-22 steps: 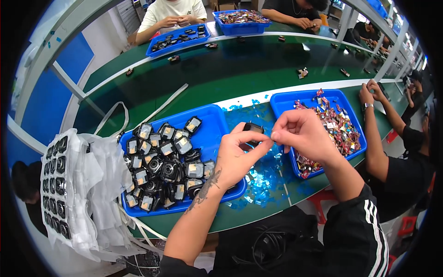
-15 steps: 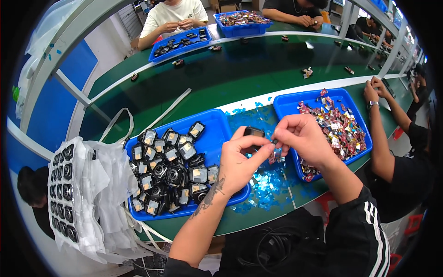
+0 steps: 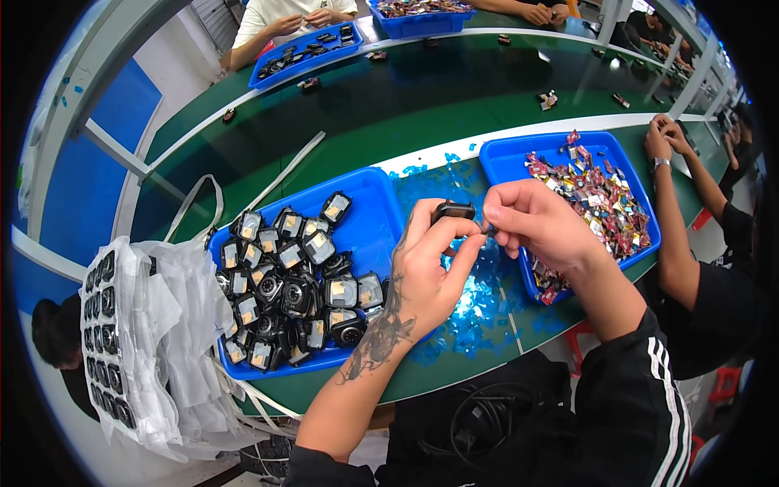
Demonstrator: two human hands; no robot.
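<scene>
My left hand (image 3: 434, 272) grips a black watch case (image 3: 454, 212) between thumb and fingers, over the table between two blue trays. Close beside it, my right hand (image 3: 548, 227) is closed in a pinch at a small dark piece (image 3: 488, 231); the fingertips hide most of that piece, and I cannot tell whether it is joined to the case. To the left, a blue tray (image 3: 369, 199) holds a heap of similar black watch cases (image 3: 299, 299), many with pale backs upward. Another blue tray (image 3: 505, 152), on the right, carries a pile of small reddish circuit boards (image 3: 604, 213).
Scraps of blue film (image 3: 475, 321) litter the green table under my hands. Stacked white packing trays (image 3: 154, 341) with watch cases stand at far left. Loose parts lie along the dark conveyor (image 3: 406, 101). A co-worker's arm (image 3: 673, 219) is at right; others sit across.
The watch case has turned in my left hand and now shows more edge-on. A reddish board seen below my right fingers earlier no longer shows there. The whole view has shifted slightly.
</scene>
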